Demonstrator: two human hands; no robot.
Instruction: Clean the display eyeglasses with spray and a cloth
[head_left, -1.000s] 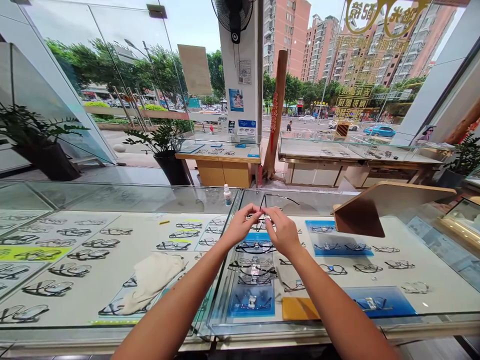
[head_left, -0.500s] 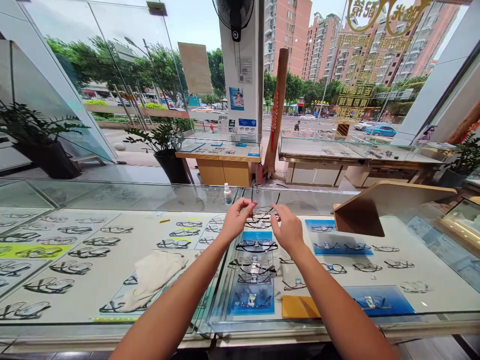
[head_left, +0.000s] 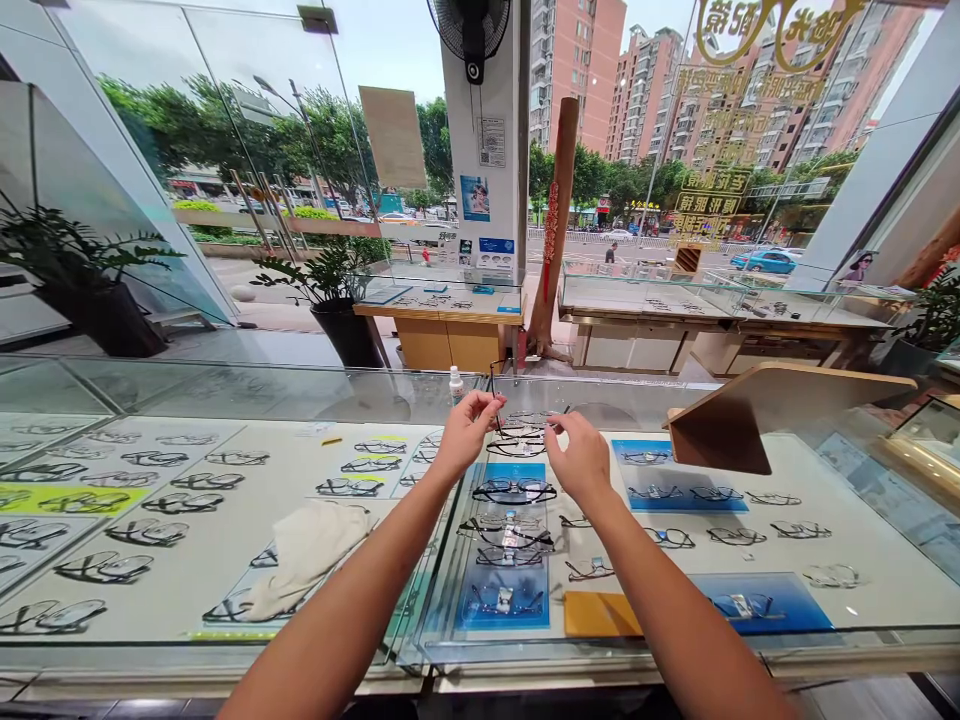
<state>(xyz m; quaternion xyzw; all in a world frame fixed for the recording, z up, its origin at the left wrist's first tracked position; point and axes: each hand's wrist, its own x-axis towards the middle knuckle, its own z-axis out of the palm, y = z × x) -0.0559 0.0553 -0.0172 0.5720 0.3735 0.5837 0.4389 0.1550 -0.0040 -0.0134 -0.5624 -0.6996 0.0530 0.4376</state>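
A pair of thin dark-framed eyeglasses (head_left: 493, 383) is held up over the glass display counter, one temple arm pointing upward. My left hand (head_left: 465, 432) pinches it at its left side between thumb and fingers. At the opposite side, my right hand (head_left: 581, 452) has its fingers curled closed around the other end, near a second temple arm that lies lower. The lenses are hard to separate from the displayed glasses behind them. Below my hands, black-framed eyeglasses (head_left: 514, 491) lie in a column on a blue mat (head_left: 466, 600) beneath the glass.
On the counter top stands a small white bottle (head_left: 455, 384) just beyond my left hand. A cream cloth (head_left: 311, 545) lies to the left, and a brown wooden board (head_left: 780, 395) leans at the right. An orange-brown flat piece (head_left: 600, 613) sits near the front edge.
The temple arm by my right hand has swung down from upright to a lower slant. My left hand has shifted slightly left, and my right hand has turned a little.
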